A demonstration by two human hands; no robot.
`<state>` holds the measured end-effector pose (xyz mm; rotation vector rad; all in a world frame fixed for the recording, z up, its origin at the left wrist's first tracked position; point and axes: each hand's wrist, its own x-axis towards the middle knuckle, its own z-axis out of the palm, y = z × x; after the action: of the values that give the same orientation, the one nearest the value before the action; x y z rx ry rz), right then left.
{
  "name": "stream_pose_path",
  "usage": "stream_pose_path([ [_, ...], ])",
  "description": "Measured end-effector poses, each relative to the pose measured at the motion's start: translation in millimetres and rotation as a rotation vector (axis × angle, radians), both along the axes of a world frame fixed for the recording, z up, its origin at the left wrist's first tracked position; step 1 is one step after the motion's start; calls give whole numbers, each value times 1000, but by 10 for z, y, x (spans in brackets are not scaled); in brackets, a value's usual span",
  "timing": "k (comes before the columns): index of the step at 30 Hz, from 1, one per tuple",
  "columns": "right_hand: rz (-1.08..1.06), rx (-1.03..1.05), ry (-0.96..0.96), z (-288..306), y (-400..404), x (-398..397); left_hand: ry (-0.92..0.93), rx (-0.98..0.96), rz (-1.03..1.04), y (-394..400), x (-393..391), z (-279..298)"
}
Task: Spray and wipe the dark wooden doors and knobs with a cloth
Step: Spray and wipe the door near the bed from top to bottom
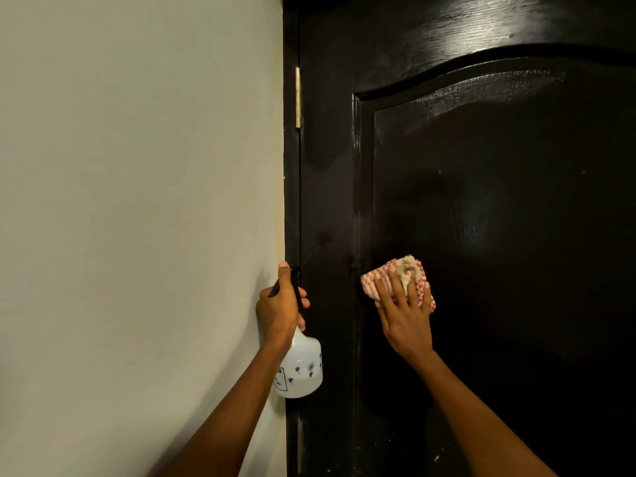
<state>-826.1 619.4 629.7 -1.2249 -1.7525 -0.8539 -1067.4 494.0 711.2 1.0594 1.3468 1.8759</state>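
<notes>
head cam, close up, faces fwd at dark door (pixel 499 218) w/ wall (pixel 137 201) on left.

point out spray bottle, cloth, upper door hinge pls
spray bottle (pixel 301 368): head view, on the white body below the left hand's grip.
cloth (pixel 373 275): head view, on the checked corner left of the right hand's fingers.
upper door hinge (pixel 297 98): head view, mid brass barrel.

A home interior, at a room door.

A glossy dark wooden door (pixel 499 201) with an arched raised panel hangs on a brass hinge (pixel 297 98) in a dark frame (pixel 290 187), set into a plain, pale painted wall (pixel 137 201), lit dimly.
</notes>
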Motion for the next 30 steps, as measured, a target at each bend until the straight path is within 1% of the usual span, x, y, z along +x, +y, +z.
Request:
stream_pose_path([
  [3, 10, -13, -63, 48, 16, -22, 8, 52, -32, -30, -38, -18],
  [7, -2, -22, -160, 182, 25, -68, -35, 61, 24, -79, -44, 53],
  [10, -12, 13, -223, 303, 26, -159, -3, 71, 4, -92, -52, 112],
  [12, 20, 32, -265, 386, 52, -246, 19, 87, -20, -94, -58, 135],
  [14, 65, 32, -407, 426, 84, -380, 30, 101, -15, -102, -61, 161],
  [17, 83, -13, -728, 372, 126, -617, 37, 106, 14, -130, -63, 178],
  [19, 61, -20, -837, 391, 135, -668, 52, 98, 29, -153, -73, 174],
  [22, 66, -55, -858, 570, 149, -638, 58, 88, 24, -191, -76, 161],
  [25, 81, -42, -774, 948, 142, -703, 73, 87, 36, -209, -81, 179],
  [27, 50, 8, -702, 1455, 163, -729, 91, 119, 32, -206, -85, 285],
  [30, 16, 75, -547, 2548, 177, -728, 101, 179, 26, -170, -45, 574],
])
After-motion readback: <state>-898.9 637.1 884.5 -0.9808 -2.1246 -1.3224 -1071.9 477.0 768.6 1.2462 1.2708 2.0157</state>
